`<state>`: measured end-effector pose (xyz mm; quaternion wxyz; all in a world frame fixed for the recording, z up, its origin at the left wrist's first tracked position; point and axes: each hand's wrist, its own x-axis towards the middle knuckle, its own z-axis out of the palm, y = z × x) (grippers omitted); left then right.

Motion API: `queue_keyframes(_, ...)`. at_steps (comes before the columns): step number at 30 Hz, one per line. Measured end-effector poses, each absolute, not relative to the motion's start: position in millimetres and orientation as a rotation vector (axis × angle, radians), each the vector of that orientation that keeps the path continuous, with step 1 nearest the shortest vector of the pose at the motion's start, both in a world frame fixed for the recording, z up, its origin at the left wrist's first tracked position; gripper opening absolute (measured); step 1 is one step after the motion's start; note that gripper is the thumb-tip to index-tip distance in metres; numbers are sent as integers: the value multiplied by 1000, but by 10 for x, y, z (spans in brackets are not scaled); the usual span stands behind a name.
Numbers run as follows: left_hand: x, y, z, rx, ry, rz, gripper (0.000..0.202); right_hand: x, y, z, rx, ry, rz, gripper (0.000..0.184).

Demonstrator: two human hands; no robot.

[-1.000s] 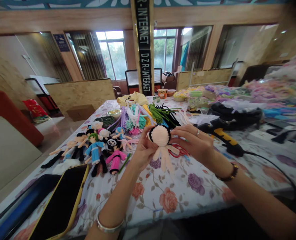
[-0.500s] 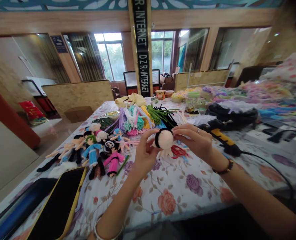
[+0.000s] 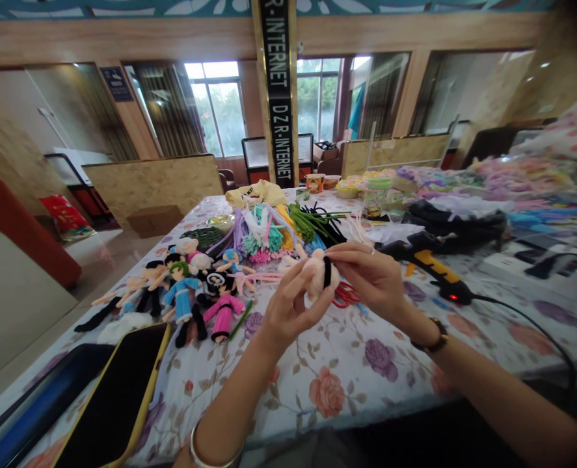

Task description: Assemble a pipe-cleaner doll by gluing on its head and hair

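A round, cream, fuzzy doll [image 3: 316, 273] with black band [image 3: 328, 272] is above the flower-patterned bench [image 3: 347, 354], held between half-curled fingers of the left hand [image 3: 288, 312]; the right hand's [image 3: 378, 276] nearly closed fingers touch its upper edge.

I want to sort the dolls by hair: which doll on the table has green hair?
The blue-robed doll, left of the pink-robed doll. It alone shows green hair; on the others I see black, light blue or white instead.
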<state>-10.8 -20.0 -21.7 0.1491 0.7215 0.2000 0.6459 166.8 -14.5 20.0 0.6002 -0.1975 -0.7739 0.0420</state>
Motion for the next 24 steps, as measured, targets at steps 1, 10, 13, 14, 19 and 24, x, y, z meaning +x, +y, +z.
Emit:
queue_keyframes(1, -115, -214, -186, 2118, 584, 1825, 22, 1663, -166, 196, -463, -1788, 159, 23)
queue_keyframes(10, -87, -213, -113, 2927, 401, 2208, 39, 1584, -275, 221, -451, -1631, 655, 19)
queue_keyframes(13, -78, -197, -106, 3054, 352, 2229, 38, 1580, -262, 238, -463, -1586, 805, 24)
queue_keyframes(14, -79, -194, -102, 3077, 349, 2210, 38, 1583, -256, 243, -455, -1582, 846, 24)
queue_keyframes(19, -91, -185, -94, 3086, 333, 2189, 37, 1602, -236, 255, -392, -1589, 971, 21)
queue_keyframes(24, -91, -199, -69, 3093, 333, 2200, 31, 1596, -244, 255, -384, -1579, 1000, 20)
